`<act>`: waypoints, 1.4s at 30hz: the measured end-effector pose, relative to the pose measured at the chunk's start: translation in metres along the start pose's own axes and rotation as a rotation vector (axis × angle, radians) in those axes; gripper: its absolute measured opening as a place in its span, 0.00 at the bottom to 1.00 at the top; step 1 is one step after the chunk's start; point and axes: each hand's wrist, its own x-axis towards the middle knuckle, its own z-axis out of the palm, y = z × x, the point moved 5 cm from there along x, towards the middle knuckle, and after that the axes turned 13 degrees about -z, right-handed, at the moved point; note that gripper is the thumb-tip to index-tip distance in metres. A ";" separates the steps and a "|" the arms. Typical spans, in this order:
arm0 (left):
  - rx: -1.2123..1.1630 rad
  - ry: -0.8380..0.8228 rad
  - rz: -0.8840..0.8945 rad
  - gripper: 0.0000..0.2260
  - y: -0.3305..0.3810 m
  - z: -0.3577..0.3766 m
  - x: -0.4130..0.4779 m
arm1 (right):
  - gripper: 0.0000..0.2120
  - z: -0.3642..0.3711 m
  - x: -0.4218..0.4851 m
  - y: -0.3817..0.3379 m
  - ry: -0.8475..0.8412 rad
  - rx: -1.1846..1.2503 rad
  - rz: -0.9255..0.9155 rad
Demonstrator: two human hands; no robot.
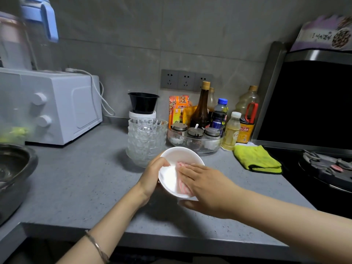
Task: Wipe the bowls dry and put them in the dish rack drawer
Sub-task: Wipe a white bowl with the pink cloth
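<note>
2 forearms bare. 1 thin metallic bangle (96,244) on wrist behind left hand (152,177), 7 o'clock in frame.

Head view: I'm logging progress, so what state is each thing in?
white bowl: tilted, gripped by left hand.
pink cloth: pressed inside white bowl by right hand.
glass bowls: stacked upright on countertop.
yellow cloth: folded, lying untouched.
</note>
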 end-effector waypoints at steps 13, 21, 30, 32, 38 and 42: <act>-0.025 -0.021 0.082 0.07 0.007 -0.003 -0.005 | 0.32 -0.013 -0.005 -0.027 0.025 0.287 -0.096; -0.036 -0.014 0.094 0.09 0.009 -0.006 -0.006 | 0.37 -0.003 0.005 0.000 -0.085 -0.214 0.015; -0.055 -0.077 0.042 0.09 0.000 -0.001 -0.004 | 0.27 0.001 0.007 -0.008 0.024 0.111 -0.093; -0.046 -0.080 0.025 0.09 0.000 -0.002 -0.003 | 0.30 0.005 0.008 -0.004 0.037 -0.174 -0.044; -0.109 0.054 0.036 0.06 0.000 -0.004 -0.004 | 0.17 -0.002 0.016 -0.019 0.090 -0.262 0.110; -0.098 0.023 -0.058 0.14 -0.014 -0.006 -0.003 | 0.10 0.001 0.014 -0.012 0.085 0.257 0.138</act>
